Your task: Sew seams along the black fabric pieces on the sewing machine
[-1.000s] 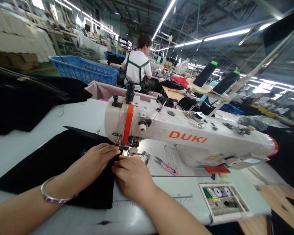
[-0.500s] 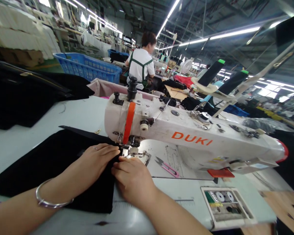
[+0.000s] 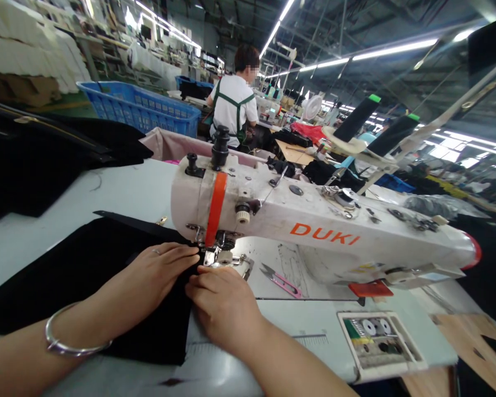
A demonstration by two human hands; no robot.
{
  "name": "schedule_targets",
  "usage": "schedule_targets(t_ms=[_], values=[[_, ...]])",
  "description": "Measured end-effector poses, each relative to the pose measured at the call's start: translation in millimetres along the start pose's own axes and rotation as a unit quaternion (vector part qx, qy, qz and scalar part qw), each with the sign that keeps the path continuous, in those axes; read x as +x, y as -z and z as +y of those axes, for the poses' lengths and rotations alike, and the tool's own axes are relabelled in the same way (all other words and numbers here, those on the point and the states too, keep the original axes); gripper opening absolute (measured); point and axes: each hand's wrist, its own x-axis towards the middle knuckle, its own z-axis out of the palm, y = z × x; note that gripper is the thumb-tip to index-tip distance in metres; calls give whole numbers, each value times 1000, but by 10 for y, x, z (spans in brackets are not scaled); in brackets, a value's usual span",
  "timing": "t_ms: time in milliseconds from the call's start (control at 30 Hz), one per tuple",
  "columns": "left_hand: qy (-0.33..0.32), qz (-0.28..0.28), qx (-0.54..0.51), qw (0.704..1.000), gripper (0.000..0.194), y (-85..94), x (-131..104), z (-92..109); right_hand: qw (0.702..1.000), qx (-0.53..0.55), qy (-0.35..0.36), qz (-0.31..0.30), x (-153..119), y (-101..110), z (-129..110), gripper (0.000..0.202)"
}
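**Black fabric panel (image 3: pixel 82 270) under work at a DUKI sewing machine (image 3: pixel 273 212)**

Panel: one, flat on the worktop (image 3: pixel 138 193), mostly left of the machine head, its right edge reaching the presser foot (image 3: pixel 210 257).

Left hand (image 3: pixel 163 270): laid flat on the panel, fingers together and straight, tips just beside the foot.

Right hand (image 3: pixel 223 295): fingers curled at the panel's right edge; whether they pinch the cloth cannot be told.

Progress, as judged: stitching in hand, not complete. Done: length unknown, no seam legible on the black cloth. Left: the right edge on the near side of the foot, if the seam follows it.

Containers:
- Recessed tray (image 3: pixel 411 347), right of the hands; two white bobbins (image 3: pixel 369 327) among small parts.
- Blue plastic basket (image 3: pixel 149 116), behind the worktop; contents not discernible.
- Second blue basket (image 3: pixel 210 86), farther back; black cloth (image 3: pixel 195 91) inside.
- Pink-walled bin (image 3: pixel 179 148), partly hidden behind the machine; contents mostly hidden
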Motion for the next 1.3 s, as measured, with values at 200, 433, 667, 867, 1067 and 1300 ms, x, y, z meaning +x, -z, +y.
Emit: schedule_targets(t_ms=[200, 433, 667, 867, 1067, 1300], values=[[-54, -53, 55, 996, 111, 219, -494, 265, 995, -14, -83, -49, -251, 569, -117, 51], [-59, -8, -8, 998, 81, 230, -755, 553, 978, -98, -175, -54, -73, 514, 147, 13], [25, -29, -105, 994, 64, 217, -776, 460, 993, -67, -98, 15, -77, 381, -52, 23], [151, -22, -197, 969, 46, 440, -780, 461, 997, 67, -34, 28, -526, 290, -567, 26], [-37, -32, -71, 996, 77, 321, -777, 451, 997, 59, -14, 46, -507, 152, -582, 15], [-139, -47, 3, 989, 92, 89, -899, 380, 998, 48, 0, 37, -554, 103, -565, 13]])
